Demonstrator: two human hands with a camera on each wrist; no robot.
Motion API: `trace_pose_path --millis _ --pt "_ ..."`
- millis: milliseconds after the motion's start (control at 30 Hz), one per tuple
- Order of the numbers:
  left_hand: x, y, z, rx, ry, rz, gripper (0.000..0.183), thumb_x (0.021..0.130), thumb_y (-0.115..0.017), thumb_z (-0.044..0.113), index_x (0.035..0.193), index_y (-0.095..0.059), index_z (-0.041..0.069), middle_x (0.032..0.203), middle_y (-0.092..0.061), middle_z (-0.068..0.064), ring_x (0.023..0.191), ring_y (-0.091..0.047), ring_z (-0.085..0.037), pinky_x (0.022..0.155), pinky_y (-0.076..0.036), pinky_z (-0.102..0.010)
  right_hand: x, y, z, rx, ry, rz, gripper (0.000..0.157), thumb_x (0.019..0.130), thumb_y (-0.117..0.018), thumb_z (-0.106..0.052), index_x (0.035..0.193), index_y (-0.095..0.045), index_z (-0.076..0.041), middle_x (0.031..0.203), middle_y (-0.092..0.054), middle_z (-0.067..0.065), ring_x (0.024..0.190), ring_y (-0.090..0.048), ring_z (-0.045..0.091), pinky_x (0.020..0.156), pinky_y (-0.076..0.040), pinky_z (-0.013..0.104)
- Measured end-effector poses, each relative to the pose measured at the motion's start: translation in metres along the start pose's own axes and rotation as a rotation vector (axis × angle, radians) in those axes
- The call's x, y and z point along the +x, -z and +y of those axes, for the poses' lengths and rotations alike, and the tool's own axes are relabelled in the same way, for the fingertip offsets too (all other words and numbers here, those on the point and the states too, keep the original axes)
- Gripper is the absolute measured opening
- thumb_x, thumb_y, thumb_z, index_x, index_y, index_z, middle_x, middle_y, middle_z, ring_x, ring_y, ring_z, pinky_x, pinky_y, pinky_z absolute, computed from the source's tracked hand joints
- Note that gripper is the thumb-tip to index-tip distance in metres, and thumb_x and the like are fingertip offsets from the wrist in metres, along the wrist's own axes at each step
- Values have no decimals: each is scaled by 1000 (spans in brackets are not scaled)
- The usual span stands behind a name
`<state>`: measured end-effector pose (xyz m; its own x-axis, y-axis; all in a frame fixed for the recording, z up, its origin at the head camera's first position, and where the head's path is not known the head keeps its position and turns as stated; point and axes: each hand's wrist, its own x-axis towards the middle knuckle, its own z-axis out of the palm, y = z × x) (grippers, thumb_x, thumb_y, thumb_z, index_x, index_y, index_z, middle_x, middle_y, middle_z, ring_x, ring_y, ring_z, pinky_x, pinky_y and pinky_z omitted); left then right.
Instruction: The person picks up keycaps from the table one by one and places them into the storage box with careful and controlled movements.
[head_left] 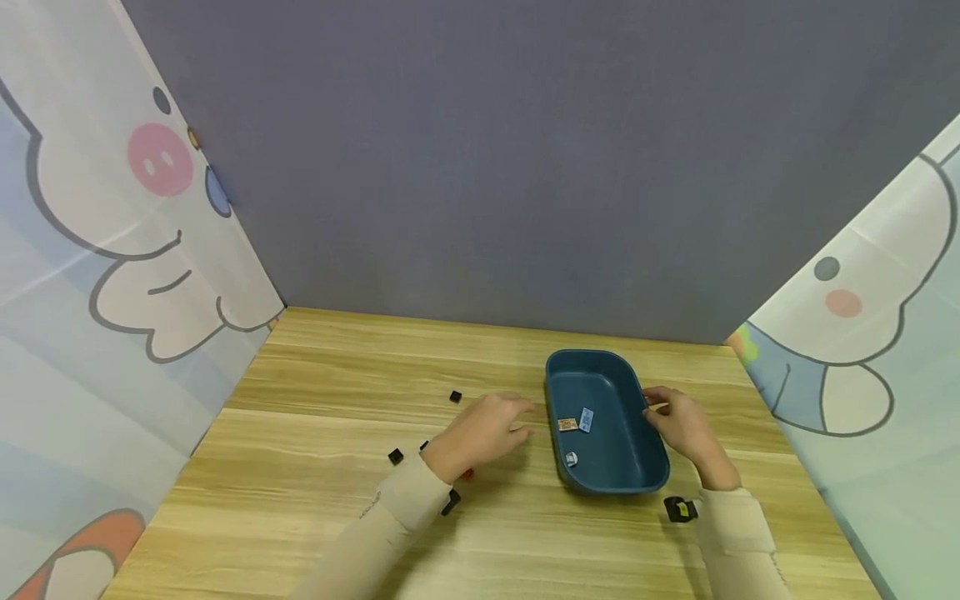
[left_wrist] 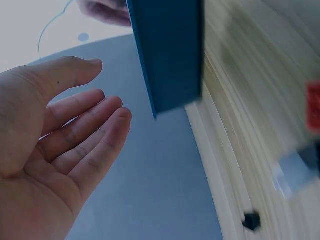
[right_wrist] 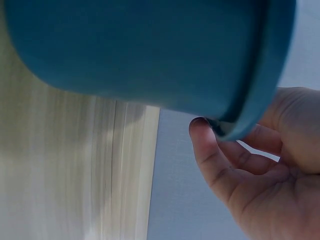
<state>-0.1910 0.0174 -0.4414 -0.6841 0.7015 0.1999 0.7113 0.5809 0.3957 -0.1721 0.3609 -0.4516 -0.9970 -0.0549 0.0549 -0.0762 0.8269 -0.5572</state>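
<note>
A dark blue plastic basin (head_left: 618,417) stands on the wooden table, right of centre in the head view. Inside it lie a small orange printed piece (head_left: 567,425), a light blue printed piece (head_left: 587,419) and a small white piece (head_left: 572,459). My right hand (head_left: 681,422) pinches the basin's right rim, with thumb and fingers on either side of it; the right wrist view shows the rim (right_wrist: 270,75) between them. Just off the basin's left side is my left hand (head_left: 487,429). Its palm (left_wrist: 35,200) holds nothing and the fingers are loosely bent.
On the table (head_left: 315,433) left of the basin lie small black pieces (head_left: 456,397) and a red piece (head_left: 467,474), partly hidden by my left wrist. A black device (head_left: 681,509) sits by the right cuff. A grey panel (head_left: 480,167) rises behind; printed curtains (head_left: 75,350) flank the table.
</note>
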Motion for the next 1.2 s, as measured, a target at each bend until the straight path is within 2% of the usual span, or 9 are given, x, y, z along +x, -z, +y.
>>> trace_pose_path --millis 233,467,700,967,1200 --pt "-30 8 -28 -57 130 4 35 96 -70 19 129 -67 6 128 -66 -8 119 -61 -25 96 -52 -38 0 -2 1 2 -1 -4 36 93 -63 1 127 -57 14 112 -63 31 93 -66 44 70 -58 48" --pt "-56 11 -51 -107 178 54 31 94 -71 12 123 -69 0 123 -67 -13 115 -62 -29 92 -54 -40 0 0 -1 6 11 0 36 93 -63 1 126 -57 15 111 -63 32 92 -66 45 69 -58 48" --pt "-76 5 -71 -23 213 64 22 91 -74 10 111 -73 0 112 -70 -13 106 -66 -30 90 -54 -42 -1 0 -3 -2 6 5 35 93 -65 1 125 -58 14 110 -64 31 91 -67 44 69 -58 48" --pt "-104 10 -84 9 286 68 21 87 -78 10 105 -74 1 106 -72 -13 100 -68 -30 87 -56 -43 -1 -2 -2 5 1 -3 36 93 -62 2 127 -57 14 111 -63 30 93 -67 44 69 -58 47" --pt "-117 10 -91 -14 276 33 20 84 -79 7 102 -74 2 101 -72 -10 95 -68 -26 84 -56 -41 0 1 -4 10 0 -6 36 94 -63 2 126 -56 15 110 -63 32 93 -66 45 70 -57 49"
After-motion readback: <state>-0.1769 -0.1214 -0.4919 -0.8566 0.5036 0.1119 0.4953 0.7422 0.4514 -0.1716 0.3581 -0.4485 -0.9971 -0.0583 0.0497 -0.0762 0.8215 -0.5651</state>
